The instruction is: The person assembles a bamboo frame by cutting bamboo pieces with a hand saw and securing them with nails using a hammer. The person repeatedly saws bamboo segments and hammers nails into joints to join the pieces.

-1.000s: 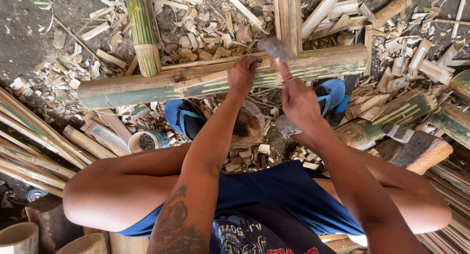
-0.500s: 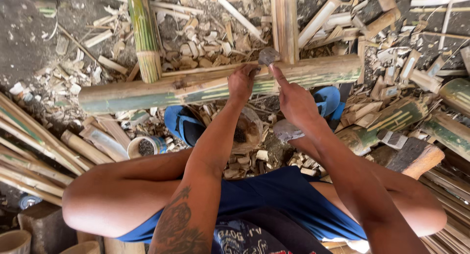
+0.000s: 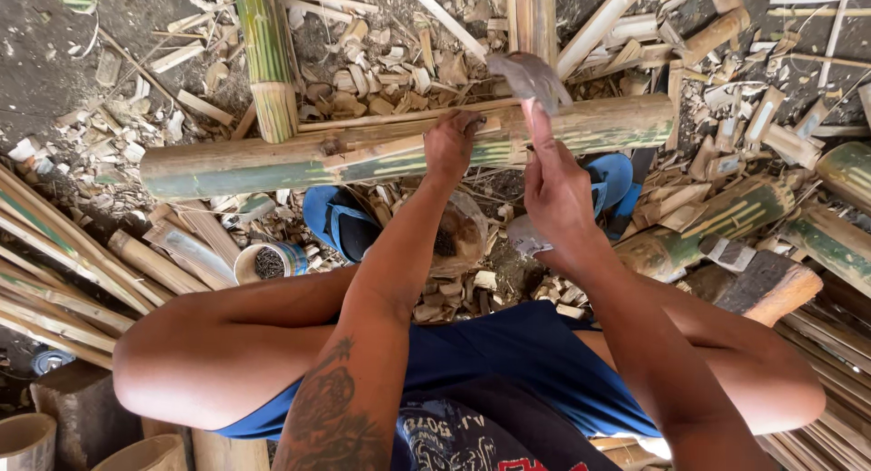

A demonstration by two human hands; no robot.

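Nearest the camera are the person's bent knees and blue shorts [image 3: 535,362], with a tattooed left forearm reaching forward over them. Just beyond the shorts, on the near side of the long bamboo pole [image 3: 272,162], a pair of blue sandals [image 3: 340,221] rests among wood chips. A small round tin [image 3: 268,262] holding dark small pieces sits just left of the sandals, near the pole's near side. To the right, also on the pole's near side, a chopping tool with a dark head and wooden handle [image 3: 762,285] lies on split bamboo.

The bamboo pole lies crosswise on the ground, green-streaked, with a pale thin slat [image 3: 408,144] laid along its top. The left hand [image 3: 454,144] rests on the pole near its middle, fingers curled narrow and pressed down on the slat; whether it pinches anything small there cannot be told. The right hand [image 3: 553,185] is closed round a handle on the near side of the pole, just right of the left hand, and holds a hammer whose grey metal head [image 3: 531,76] is raised above the pole's far edge.

Beyond the pole, a thick green bamboo stub [image 3: 268,63] stands on end towards its left part, and an upright pale post [image 3: 535,17] rises behind the hammer head. Scattered bamboo offcuts [image 3: 381,72] cover the dark ground further off.
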